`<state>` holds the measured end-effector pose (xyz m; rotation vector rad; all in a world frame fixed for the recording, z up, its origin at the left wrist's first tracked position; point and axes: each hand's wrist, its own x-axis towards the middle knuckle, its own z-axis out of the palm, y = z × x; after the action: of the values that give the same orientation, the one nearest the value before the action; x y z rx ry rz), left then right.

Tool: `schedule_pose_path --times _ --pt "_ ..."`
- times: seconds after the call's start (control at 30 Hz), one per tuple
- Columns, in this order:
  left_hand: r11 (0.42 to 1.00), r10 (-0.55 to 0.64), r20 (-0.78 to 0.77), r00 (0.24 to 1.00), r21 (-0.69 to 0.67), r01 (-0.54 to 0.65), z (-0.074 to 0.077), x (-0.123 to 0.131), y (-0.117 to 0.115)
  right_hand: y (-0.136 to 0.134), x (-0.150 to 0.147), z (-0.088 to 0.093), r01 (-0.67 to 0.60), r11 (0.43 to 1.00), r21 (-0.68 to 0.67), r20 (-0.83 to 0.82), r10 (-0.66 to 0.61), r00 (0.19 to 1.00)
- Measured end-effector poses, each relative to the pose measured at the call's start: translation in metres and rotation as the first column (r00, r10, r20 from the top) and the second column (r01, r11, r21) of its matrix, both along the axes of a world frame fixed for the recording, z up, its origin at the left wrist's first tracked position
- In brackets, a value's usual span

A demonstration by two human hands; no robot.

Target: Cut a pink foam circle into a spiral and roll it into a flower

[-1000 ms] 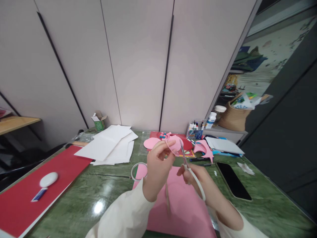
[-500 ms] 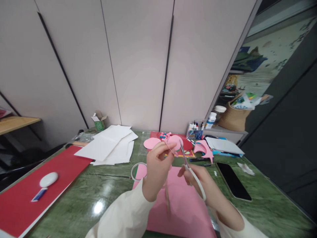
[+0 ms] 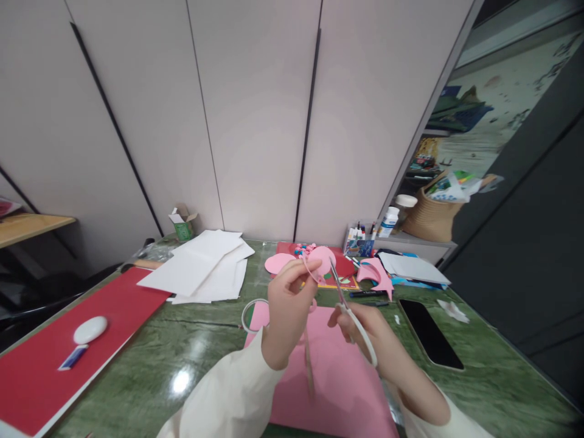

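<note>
My left hand (image 3: 290, 304) pinches a pink paper circle (image 3: 323, 259) between thumb and fingers, with a narrow curling strip at its edge. A small pink curl shows just below these fingers. In my right hand (image 3: 360, 323) is a pair of scissors (image 3: 342, 295) with white handles, fingers in the loops. Their blades point up and away, beside the right edge of the circle; whether they touch the paper I cannot tell. Beneath both hands lies a large pink sheet (image 3: 337, 383). Another pink circle (image 3: 279, 263) lies behind my left hand.
A tape roll (image 3: 247, 316) lies left of the pink sheet. White papers (image 3: 196, 267) and a red sheet (image 3: 104, 328) lie left. Pink offcuts (image 3: 375, 275), pens (image 3: 367, 294) and a phone (image 3: 429, 333) are right. A pen holder (image 3: 359, 242) stands by the cabinet.
My left hand has shifted slightly left and turned a little, and the pink strip in it shows a more open curl. The scissors have hardly moved.
</note>
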<state>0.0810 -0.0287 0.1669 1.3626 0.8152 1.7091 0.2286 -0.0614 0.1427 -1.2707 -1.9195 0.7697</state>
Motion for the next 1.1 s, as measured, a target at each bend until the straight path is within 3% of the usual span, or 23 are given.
schedule_pose_path --times 0.27,0.53,0.77,1.1 --pt "0.998 0.025 -0.011 1.0 -0.054 -0.026 0.0001 0.0007 0.0002 -0.0001 -0.0023 0.0007 0.011 1.0 -0.015 0.013 -0.01 1.0" --pt "0.999 0.024 -0.06 0.998 0.041 -0.021 0.0029 0.0028 -0.0004 0.0002 -0.0008 0.0019 0.012 0.999 0.031 0.029 -0.013 1.0" --pt "1.0 -0.016 -0.082 0.997 -0.009 0.016 0.0036 0.0021 -0.0019 0.0 -0.0005 0.0028 -0.003 0.999 0.038 0.01 0.003 1.0" --pt "0.999 0.028 -0.067 0.997 0.043 -0.025 0.0 0.0002 0.0024 0.0011 0.0006 0.0 0.011 0.999 0.037 0.006 -0.011 1.0"
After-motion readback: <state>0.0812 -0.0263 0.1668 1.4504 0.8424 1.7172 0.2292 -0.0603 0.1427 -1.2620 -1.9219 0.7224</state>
